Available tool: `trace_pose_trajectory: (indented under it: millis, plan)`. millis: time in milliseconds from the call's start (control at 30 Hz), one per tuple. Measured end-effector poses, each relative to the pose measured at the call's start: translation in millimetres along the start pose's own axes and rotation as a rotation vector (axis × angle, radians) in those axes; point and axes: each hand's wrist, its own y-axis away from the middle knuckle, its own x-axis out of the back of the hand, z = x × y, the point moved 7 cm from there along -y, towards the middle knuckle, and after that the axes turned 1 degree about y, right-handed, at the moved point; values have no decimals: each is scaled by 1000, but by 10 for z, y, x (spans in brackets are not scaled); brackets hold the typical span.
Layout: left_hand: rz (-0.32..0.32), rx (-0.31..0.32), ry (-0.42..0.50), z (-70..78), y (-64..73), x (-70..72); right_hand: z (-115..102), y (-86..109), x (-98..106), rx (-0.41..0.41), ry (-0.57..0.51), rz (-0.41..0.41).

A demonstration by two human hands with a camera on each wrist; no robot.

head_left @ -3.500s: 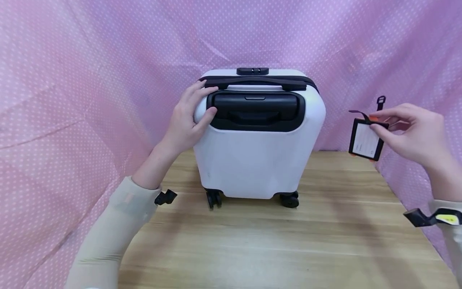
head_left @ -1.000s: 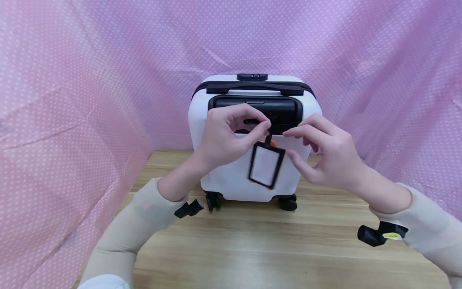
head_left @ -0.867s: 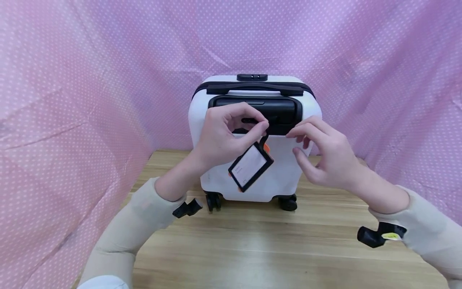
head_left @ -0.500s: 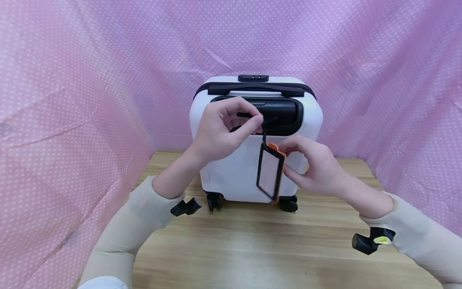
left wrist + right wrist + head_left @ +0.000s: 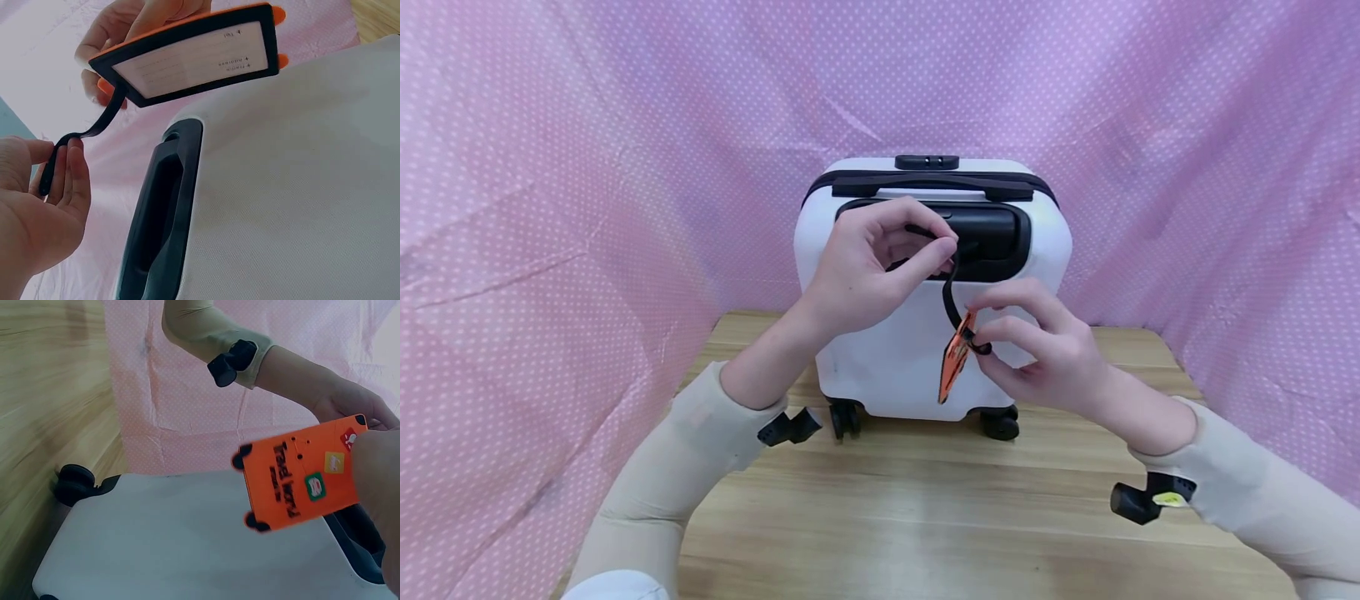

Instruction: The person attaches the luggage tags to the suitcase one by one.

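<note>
My left hand (image 5: 865, 271) pinches the black strap (image 5: 949, 300) of a luggage tag (image 5: 953, 367) between thumb and fingers. The strap's free end pokes out past the fingertips in the left wrist view. My right hand (image 5: 1052, 350) grips the tag at its upper end, where a small black loop shows. The tag hangs nearly edge-on in front of a white suitcase (image 5: 895, 367). Its black-framed side with a white card (image 5: 194, 59) faces the left wrist camera. The orange printed face (image 5: 300, 475), with colourful stickers, shows in the right wrist view.
The suitcase stands upright on a wooden table (image 5: 880, 508). Its black top handle (image 5: 932, 183) and recessed pull handle (image 5: 992, 233) are behind and above the hands. Pink dotted cloth (image 5: 700, 125) surrounds the table at the back and sides.
My left hand has left the suitcase's corner and taken the strap. My right hand brought the tag in from the right, let go, then gripped it again, turning it edge-on.
</note>
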Motion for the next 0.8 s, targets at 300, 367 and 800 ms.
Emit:
trace_pose_trajectory:
  millis: [300, 367, 800]
  plan:
    - [45, 14, -40, -37, -5, 53, -39, -30, -1, 48, -46, -14]
    - [58, 1, -60, -24, -7, 80, -37, -39, 12, 44, -48, -25]
    - [197, -162, -451, -25, -138, 682, 130, -215, 371, -110, -6, 89]
